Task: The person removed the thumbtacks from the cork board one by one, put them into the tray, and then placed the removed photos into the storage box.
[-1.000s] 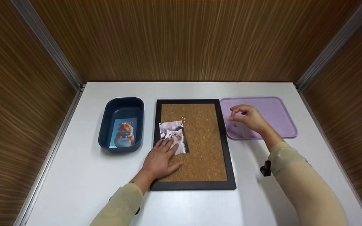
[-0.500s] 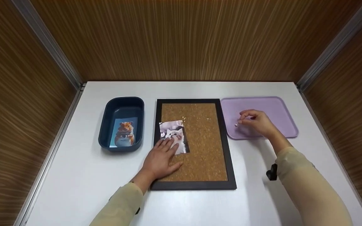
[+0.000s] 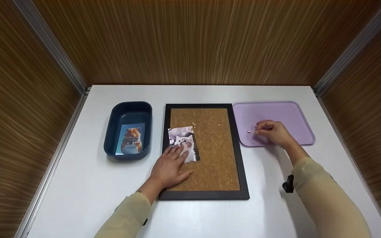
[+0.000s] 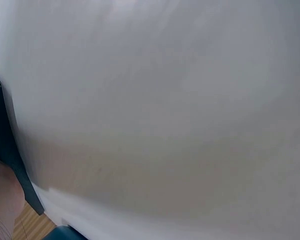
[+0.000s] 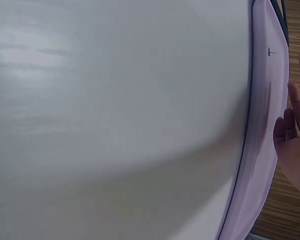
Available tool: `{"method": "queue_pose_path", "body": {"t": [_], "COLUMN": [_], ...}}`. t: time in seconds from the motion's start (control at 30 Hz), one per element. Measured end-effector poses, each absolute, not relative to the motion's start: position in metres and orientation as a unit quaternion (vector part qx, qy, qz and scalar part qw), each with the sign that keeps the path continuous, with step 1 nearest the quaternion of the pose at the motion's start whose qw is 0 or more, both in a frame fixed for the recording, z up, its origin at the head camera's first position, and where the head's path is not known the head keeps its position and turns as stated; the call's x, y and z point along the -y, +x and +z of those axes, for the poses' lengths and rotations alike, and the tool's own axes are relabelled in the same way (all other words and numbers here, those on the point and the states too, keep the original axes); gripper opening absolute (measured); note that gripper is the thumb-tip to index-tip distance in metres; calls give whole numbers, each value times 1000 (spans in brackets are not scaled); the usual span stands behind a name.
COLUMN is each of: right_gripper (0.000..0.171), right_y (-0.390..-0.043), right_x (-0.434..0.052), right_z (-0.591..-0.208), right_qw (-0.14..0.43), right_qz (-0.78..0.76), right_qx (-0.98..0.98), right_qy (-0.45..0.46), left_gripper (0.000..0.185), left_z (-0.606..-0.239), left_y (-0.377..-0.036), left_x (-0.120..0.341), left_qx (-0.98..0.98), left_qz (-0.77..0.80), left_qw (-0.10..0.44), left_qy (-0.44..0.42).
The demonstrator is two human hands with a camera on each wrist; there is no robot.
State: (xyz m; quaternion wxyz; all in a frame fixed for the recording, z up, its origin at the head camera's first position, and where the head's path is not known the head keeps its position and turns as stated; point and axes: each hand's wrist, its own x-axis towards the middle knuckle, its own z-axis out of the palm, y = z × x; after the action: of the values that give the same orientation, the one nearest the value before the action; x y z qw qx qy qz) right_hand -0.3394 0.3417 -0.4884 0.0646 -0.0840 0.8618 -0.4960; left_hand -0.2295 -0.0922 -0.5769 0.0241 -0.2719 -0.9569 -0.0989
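Note:
My left hand (image 3: pixel 169 170) lies flat with its fingers spread, resting on the lower part of a kitten photo (image 3: pixel 177 132) and on the cork board (image 3: pixel 215 158). The photo lies slightly tilted against the board's left frame edge. Over the purple tray (image 3: pixel 283 114), my right hand (image 3: pixel 276 134) hovers with loosely bent fingers. A small metal thumbtack (image 3: pixel 249 132) lies in the tray just left of its fingertips, apart from them. In the right wrist view the thumbtack (image 5: pixel 271 52) shows its pin, and a gap separates the thumb from the fingers of the right hand (image 5: pixel 295 145).
A dark blue bin (image 3: pixel 110 132) on the left holds a hamster photo (image 3: pixel 131 138). The board's black frame (image 3: pixel 203 195) stands close to the tray's left edge. Wood-grain panels (image 3: pixel 197 43) enclose the white table (image 3: pixel 78 185) at the back and sides.
My right hand has moved right and toward me over the tray, from left of the thumbtack to its right. The left hand and kitten photo have stayed in place.

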Motion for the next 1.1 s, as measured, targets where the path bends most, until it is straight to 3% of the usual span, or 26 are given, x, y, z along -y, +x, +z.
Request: {"method": "queue_pose_path", "body": {"t": [0.47, 1.1], "right_gripper": [26, 27], "right_y": [-338, -337], "right_x": [-348, -347], "right_z": [-495, -502], "right_qw": [110, 117], "right_qz": [-498, -487], "right_qx": [-859, -865], "right_qy": [-45, -37], "left_gripper": [79, 79], "left_z": [-575, -574], "left_y": [-228, -228], "left_x": [91, 92], "left_qx": [956, 957], "left_qz": [-111, -105], "left_qw": [25, 24], "left_qy": [-271, -270]}}
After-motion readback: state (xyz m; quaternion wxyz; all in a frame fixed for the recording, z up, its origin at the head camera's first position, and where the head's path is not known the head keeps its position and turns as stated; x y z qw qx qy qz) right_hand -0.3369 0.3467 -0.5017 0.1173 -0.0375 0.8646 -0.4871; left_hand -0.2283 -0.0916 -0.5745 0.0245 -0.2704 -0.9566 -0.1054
